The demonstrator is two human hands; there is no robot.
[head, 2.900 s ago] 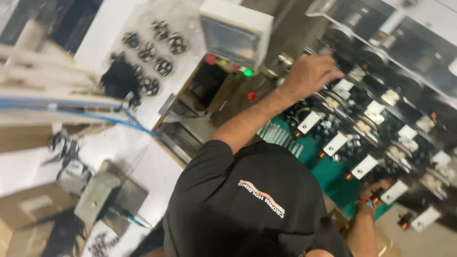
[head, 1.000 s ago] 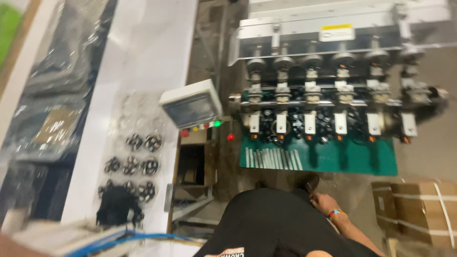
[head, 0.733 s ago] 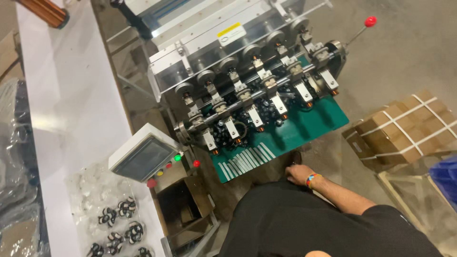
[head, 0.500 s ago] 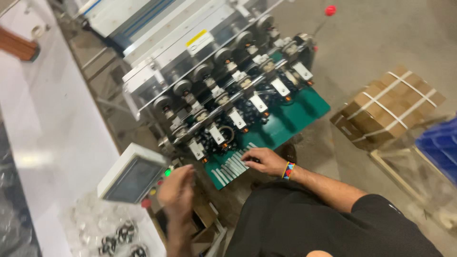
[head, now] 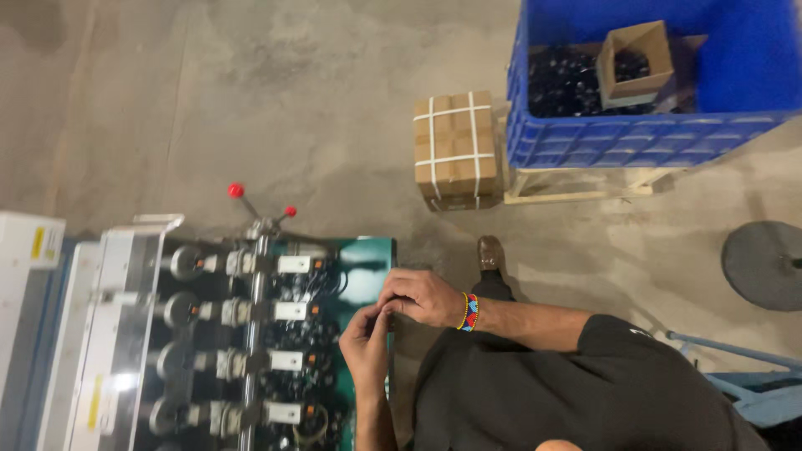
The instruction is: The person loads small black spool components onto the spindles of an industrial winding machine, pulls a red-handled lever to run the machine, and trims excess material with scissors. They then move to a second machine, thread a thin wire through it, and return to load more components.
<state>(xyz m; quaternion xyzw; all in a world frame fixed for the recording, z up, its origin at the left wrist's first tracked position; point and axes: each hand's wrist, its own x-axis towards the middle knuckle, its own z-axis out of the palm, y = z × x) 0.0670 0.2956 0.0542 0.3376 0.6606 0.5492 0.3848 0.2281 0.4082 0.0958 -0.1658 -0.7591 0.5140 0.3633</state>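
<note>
Hands (head: 368, 338) (head: 422, 296) pinched together at green machine edge (head: 372, 259), grip contents too small to discern.

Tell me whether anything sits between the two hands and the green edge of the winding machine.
Nothing visible does. The left hand and right hand meet fingertip to fingertip right over the green machine edge; whatever they pinch is too small to tell.

I see a stained grey concrete floor (head: 276, 92). A strapped cardboard box (head: 456, 149) sits on it, a blue crate (head: 643, 138) just right of the box, a dark round disc (head: 764, 265) well beyond.
</note>
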